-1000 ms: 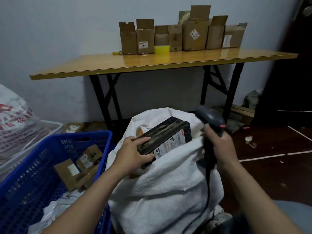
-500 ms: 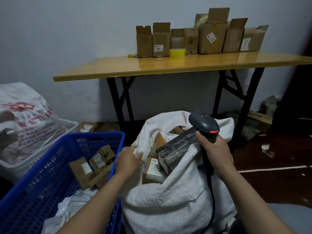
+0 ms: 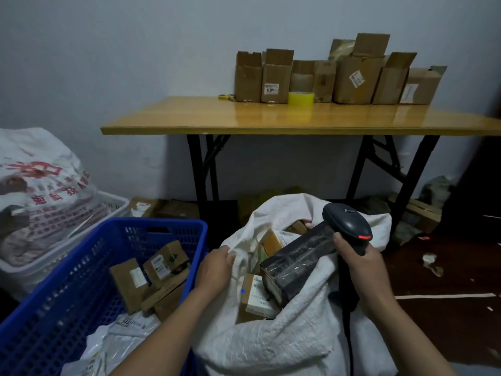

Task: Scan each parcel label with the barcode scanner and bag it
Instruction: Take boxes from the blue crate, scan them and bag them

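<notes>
**A:** What has changed with the black shrink-wrapped box [image 3: 295, 261]?

**B:** A second ago the left hand [image 3: 215, 270] held it at the mouth. Now it is let go and lies tilted inside the white woven sack [image 3: 271, 340], on top of smaller cardboard parcels [image 3: 257, 297]. I'd judge that one scanned and bagged.

**A:** And the hands?

**B:** The left hand grips the sack's rim on the crate side, fingers curled over the cloth. The right hand [image 3: 360, 270] is wrapped round the handle of the dark grey barcode scanner [image 3: 347, 226], whose head sits just above the black box.

**A:** What comes next?

**B:** Probably the brown cardboard parcels [image 3: 151, 275] in the blue plastic crate [image 3: 151, 222] just left of the sack, lying above white mailer bags [image 3: 122, 337].

**A:** Anything in the way?

**B:** The black box rides high in the mouth, so room may be tight. Behind stands a wooden folding table [image 3: 271, 118] with open cardboard boxes [image 3: 352, 77] and a yellow tape roll [image 3: 301, 99]
</notes>
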